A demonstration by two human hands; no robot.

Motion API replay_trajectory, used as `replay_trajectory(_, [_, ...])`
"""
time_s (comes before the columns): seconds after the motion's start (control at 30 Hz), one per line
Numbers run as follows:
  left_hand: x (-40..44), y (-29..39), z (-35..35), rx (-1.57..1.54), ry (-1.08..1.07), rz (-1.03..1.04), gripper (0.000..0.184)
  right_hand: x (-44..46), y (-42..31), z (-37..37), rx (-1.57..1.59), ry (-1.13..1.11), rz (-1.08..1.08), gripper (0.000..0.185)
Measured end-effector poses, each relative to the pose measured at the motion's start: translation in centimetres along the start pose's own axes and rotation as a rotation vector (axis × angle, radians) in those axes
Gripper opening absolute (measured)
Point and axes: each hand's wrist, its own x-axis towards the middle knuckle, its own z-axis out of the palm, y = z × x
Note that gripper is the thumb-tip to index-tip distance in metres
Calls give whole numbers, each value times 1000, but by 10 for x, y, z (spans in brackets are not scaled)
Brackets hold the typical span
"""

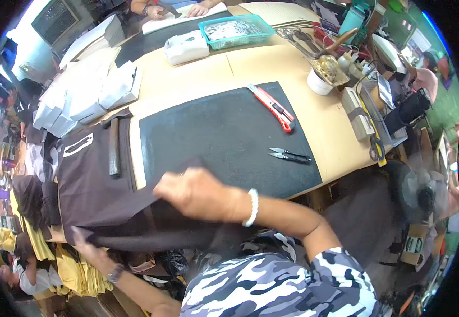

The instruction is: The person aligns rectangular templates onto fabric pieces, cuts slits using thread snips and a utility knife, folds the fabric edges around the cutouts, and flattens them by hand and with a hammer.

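Observation:
A dark brown cloth [126,219] stretches over the table's near left edge. My right hand [192,193] is closed on a raised part of it, slightly blurred by motion. At the cloth's lower left edge, my left hand [92,251] grips it, with some fingers hidden by the fabric. On the flat part of the cloth rests a dark hammer-shaped tool [114,148], beside a white-framed slit [79,145]. A black cutting mat [203,127] carries a red utility knife [274,109] and black thread snips [290,155].
White stacked pieces [118,87] sit at the back left. A turquoise basket [235,31] and a white bundle [187,47] stand at the back, near another person's hands [176,11]. Along the right are a white tub [319,83], scissors [379,149] and a fan [417,190].

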Motion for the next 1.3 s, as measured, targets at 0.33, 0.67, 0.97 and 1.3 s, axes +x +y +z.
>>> replay_trajectory(0.33, [173,78,147,505,-358,1185,31,-16,-1,-23,219,367,211,13])
replay_trajectory(0.67, [14,-27,344,804,-561,1222,41,-98,43,-41,-425,363,740,28])
replay_trajectory(0.97, [-154,-18,209,768,-1551,1059,65,-116,39,-67,-685,457,729,34])
replay_trajectory(1.3, [-204,-22,197,755,-1556,973,54,-178,40,-111,-427,754,998,15])
